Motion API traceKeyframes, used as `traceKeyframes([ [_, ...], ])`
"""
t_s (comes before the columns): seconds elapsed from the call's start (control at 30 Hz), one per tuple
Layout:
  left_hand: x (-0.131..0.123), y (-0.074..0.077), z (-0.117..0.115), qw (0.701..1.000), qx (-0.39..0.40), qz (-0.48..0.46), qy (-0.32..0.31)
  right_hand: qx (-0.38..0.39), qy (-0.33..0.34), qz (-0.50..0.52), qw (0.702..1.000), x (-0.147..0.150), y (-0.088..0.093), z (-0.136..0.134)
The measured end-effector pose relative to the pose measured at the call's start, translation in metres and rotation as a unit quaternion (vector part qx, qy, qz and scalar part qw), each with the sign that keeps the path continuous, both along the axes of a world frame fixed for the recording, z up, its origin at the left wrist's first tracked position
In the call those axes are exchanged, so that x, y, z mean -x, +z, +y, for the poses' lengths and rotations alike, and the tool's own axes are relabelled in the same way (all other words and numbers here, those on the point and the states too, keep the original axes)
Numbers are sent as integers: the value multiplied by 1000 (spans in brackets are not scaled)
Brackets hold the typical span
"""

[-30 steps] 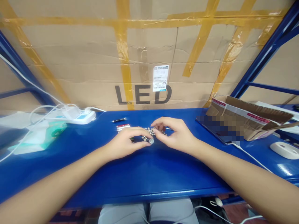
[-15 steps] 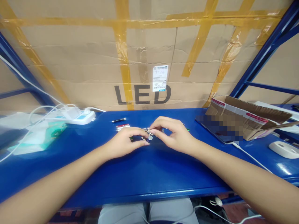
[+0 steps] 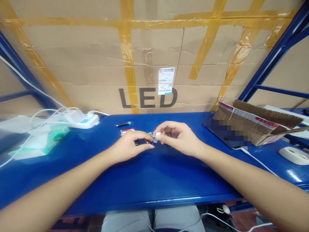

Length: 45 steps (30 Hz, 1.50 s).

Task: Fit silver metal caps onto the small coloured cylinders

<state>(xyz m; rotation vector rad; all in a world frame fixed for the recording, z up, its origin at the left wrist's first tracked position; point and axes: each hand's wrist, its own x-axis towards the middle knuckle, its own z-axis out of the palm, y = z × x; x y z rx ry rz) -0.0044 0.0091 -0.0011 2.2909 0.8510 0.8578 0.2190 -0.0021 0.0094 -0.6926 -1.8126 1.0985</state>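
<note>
My left hand [image 3: 129,145] is low over the table. Its thumb and index fingertip curve round a small round silver-topped piece [image 3: 155,140], which looks like a battery seen end-on. Opposite it, my right hand [image 3: 180,137] pinches a small shiny silver piece [image 3: 158,133] between thumb and forefinger, close above the first one. Several small silver pieces [image 3: 151,134], like button cells, lie behind the fingertips, partly hidden. Slim batteries with red and silver casings [image 3: 126,130] lie beyond my left hand, with a black stick-like piece [image 3: 123,124] farther back.
A large taped carton [image 3: 96,64] stands behind the blue table [image 3: 145,183]. To the left are a white power strip [image 3: 88,121] with cables and a green-white packet [image 3: 48,140]. On the right are a phone [image 3: 222,135], an open cardboard box [image 3: 253,124] and a white mouse [image 3: 294,155].
My right hand's fingertips have lifted slightly from the small pieces, and a bright silver piece now shows between them. The left hand and its silver-topped piece have shifted only a little.
</note>
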Motion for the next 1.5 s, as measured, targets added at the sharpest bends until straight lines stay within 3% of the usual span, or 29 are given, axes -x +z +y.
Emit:
traceKeyframes([
  [0.3,0,1,0,1000,-10,1,-7,-16,7,-34,999,-1,-2,1],
  [0.73,0,0,1,1000,12,-11,9,28,6,4,1000,-2,6,-2],
  [1.03,-1,2,-1,1000,6,-14,-3,-111,-11,-58,992,-3,3,0],
  [1.5,-1,2,-2,999,-3,-22,-23,-104,15,-74,992,-4,2,1],
])
